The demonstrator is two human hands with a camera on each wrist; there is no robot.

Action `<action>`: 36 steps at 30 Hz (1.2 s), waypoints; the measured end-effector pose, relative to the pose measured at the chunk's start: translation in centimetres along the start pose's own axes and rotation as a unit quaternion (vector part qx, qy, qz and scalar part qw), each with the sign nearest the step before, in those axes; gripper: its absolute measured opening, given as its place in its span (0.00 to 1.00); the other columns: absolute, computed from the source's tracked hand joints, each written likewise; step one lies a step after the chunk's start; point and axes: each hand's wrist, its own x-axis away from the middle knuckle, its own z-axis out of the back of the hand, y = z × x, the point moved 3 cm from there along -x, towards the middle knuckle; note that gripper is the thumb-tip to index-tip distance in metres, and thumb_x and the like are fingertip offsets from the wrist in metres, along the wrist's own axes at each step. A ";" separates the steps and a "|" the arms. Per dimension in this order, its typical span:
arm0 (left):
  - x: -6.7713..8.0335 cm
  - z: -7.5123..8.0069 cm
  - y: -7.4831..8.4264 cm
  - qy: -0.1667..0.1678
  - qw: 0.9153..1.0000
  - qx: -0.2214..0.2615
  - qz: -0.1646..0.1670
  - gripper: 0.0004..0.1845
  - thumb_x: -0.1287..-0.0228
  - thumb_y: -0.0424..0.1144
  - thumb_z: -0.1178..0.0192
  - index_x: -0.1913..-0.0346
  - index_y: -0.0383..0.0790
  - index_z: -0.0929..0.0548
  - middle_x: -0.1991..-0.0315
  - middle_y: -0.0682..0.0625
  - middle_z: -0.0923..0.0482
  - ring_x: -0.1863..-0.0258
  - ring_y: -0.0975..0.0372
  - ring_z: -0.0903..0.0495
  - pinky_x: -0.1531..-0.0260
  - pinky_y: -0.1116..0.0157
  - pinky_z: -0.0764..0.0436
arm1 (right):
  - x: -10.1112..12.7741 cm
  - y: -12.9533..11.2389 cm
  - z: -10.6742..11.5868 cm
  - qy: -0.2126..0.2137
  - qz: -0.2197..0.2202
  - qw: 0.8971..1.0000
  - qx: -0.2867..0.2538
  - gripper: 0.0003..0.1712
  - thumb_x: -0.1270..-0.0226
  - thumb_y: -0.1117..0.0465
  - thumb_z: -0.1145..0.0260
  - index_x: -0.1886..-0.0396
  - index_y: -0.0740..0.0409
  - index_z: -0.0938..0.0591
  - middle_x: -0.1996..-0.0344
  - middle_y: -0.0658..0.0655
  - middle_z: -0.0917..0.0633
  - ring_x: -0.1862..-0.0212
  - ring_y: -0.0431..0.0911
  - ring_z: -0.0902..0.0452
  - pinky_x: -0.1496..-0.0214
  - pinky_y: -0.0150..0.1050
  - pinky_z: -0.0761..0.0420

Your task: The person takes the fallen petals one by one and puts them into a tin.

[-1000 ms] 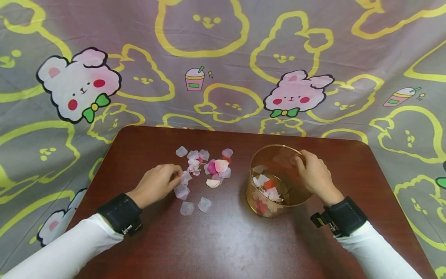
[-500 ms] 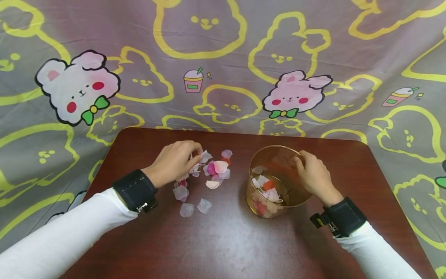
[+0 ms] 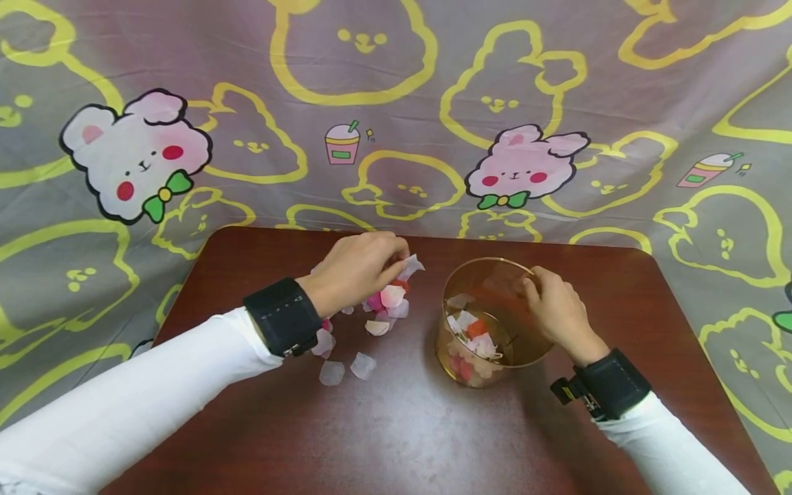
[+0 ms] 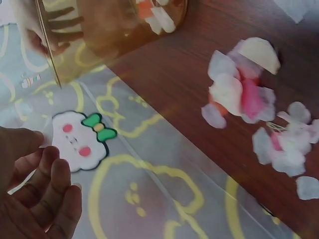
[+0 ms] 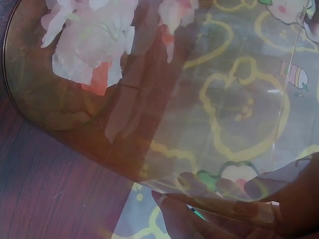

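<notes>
My left hand hovers above the far side of the table and pinches a few pale petals that stick out past its fingertips. Below it a loose heap of pink, white and red petals lies on the brown table. To the right, a clear amber jar is tipped toward the heap, with several petals lying inside. My right hand grips the jar's far right rim, its fingers curled over the edge. In the left wrist view my left fingers are bent and the held petals are hidden.
Two pale petals lie apart near the front of the heap. A grey cloth printed with yellow outlines and pink rabbits hangs behind and around the table. Bare wood spreads toward the front edge.
My left hand lifted from the heap's left side and travelled right and away from me, carrying petals toward the jar. The right hand and the jar stayed where they were.
</notes>
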 end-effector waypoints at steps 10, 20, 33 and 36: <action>-1.6 -1.4 4.7 -0.005 0.995 -0.018 -0.096 0.05 0.28 0.40 0.39 0.58 0.45 0.14 0.65 0.52 0.17 0.67 0.63 0.20 0.64 0.63 0.20 | 0.0 -0.1 -0.1 -0.004 -0.002 1.000 0.000 0.14 0.19 0.56 0.50 0.55 0.60 0.20 0.74 0.57 0.18 0.78 0.47 0.30 0.78 0.40 0.35; -2.7 -3.8 7.9 -0.082 0.983 -0.035 -0.161 0.07 0.28 0.42 0.39 0.62 0.46 0.12 0.66 0.53 0.16 0.66 0.61 0.19 0.62 0.64 0.20 | -0.1 0.0 0.0 0.000 0.000 1.000 0.002 0.15 0.19 0.57 0.49 0.54 0.61 0.20 0.71 0.59 0.16 0.77 0.47 0.26 0.77 0.40 0.33; -2.5 -5.9 9.4 -0.155 0.964 -0.075 -0.203 0.08 0.31 0.37 0.38 0.66 0.51 0.10 0.73 0.59 0.15 0.70 0.66 0.22 0.65 0.66 0.25 | 0.1 0.0 0.0 0.006 0.004 1.000 0.004 0.14 0.19 0.57 0.49 0.56 0.61 0.21 0.73 0.59 0.17 0.78 0.47 0.27 0.78 0.39 0.34; -2.5 -5.9 9.4 -0.165 0.965 -0.058 -0.197 0.05 0.32 0.39 0.36 0.64 0.50 0.10 0.72 0.58 0.15 0.70 0.66 0.23 0.63 0.67 0.24 | 0.1 -0.1 0.0 0.003 0.006 1.000 0.004 0.14 0.19 0.57 0.49 0.57 0.61 0.21 0.75 0.58 0.20 0.80 0.47 0.30 0.79 0.39 0.35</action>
